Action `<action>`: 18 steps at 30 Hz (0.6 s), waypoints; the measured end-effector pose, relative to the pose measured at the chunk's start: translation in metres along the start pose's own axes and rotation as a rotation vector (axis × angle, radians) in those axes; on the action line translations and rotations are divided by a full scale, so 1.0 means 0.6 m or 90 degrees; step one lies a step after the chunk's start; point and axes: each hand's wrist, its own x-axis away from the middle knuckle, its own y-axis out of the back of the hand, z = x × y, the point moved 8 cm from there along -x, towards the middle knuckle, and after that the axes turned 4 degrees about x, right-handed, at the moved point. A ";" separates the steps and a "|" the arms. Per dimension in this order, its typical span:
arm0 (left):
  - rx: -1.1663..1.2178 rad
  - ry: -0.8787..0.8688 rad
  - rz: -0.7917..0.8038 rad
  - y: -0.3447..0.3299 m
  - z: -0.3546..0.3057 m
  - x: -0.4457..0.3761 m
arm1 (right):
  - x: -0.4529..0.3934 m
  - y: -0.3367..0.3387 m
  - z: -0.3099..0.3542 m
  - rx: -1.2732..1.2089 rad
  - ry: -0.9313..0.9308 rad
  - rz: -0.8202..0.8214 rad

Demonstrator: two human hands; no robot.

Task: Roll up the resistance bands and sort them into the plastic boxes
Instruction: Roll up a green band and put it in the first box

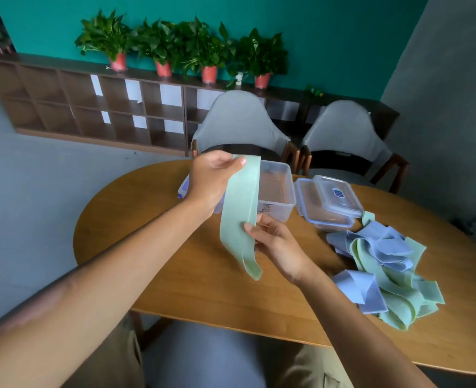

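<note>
The left hand [213, 175] and green band [241, 211] hide much of the open box [280, 191]; the desk [175, 275] runs off right.

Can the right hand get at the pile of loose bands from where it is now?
Probably yes: the pile of loose bands lies uncovered just right of the right hand, but that hand pinches the green band and must release first.
</note>
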 end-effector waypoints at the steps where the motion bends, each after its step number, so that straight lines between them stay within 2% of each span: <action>1: -0.016 0.004 -0.013 0.007 0.008 -0.004 | 0.002 -0.004 -0.010 0.021 -0.011 0.006; 8: -0.062 0.103 -0.056 0.032 0.109 -0.026 | 0.023 -0.029 -0.075 -0.008 -0.094 0.004; 13: -0.050 0.152 -0.130 0.043 0.153 -0.025 | 0.031 -0.047 -0.106 -0.053 -0.137 -0.008; 18: -0.028 0.146 -0.106 0.018 0.152 -0.045 | 0.030 -0.074 -0.119 -0.089 -0.151 0.015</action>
